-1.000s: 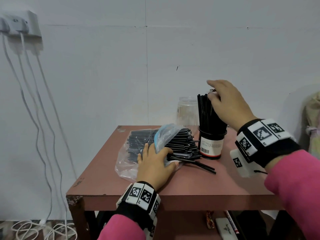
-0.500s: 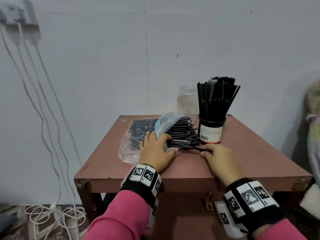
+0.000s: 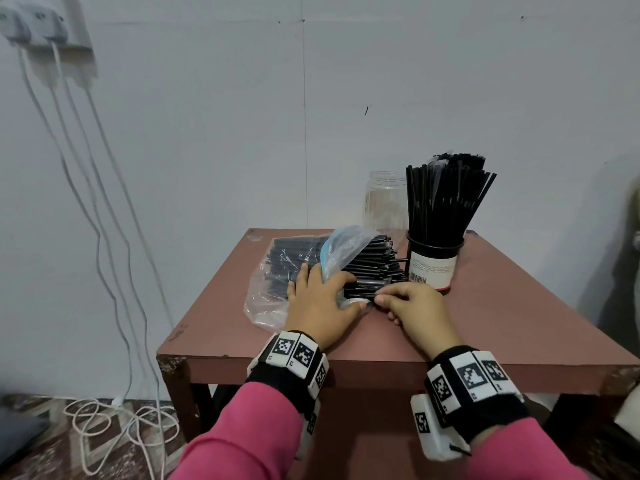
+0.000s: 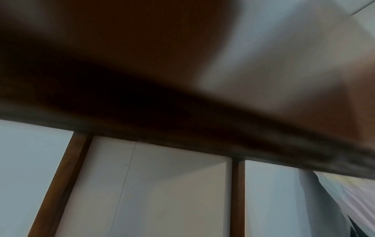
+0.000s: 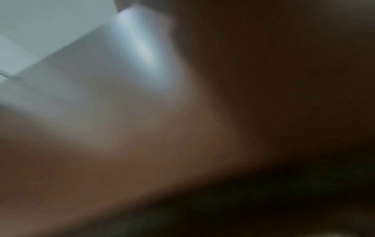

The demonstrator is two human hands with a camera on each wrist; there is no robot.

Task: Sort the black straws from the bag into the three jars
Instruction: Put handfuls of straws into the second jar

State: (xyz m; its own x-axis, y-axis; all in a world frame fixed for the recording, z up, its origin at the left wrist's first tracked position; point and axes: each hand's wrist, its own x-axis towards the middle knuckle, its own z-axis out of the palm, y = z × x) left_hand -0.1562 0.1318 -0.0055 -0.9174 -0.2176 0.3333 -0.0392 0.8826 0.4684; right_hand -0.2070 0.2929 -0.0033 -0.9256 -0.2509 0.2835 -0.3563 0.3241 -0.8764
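On table (image 3: 502,327), left hand (image 3: 320,306) lies flat, fingers straight, pressing bag (image 3: 277,271) of black straws (image 3: 374,265). Right hand (image 3: 414,311) just beside it pinches loose straw ends; filled jar (image 3: 433,265) just beyond right fingertips, clear jar (image 3: 384,202) behind

You will find very little to read here. The black jar (image 3: 434,265) holding upright straws carries a white label (image 3: 433,271) with a red band along its foot, several lines of small print and a barcode at its lower left, but none of that print resolves into words or digits. Your wristbands (image 3: 467,377) bear square black-and-white coded markers, each with a tiny character beneath that may be a letter or numeral, too small to tell. Both wrist views are blurred and show no writing.
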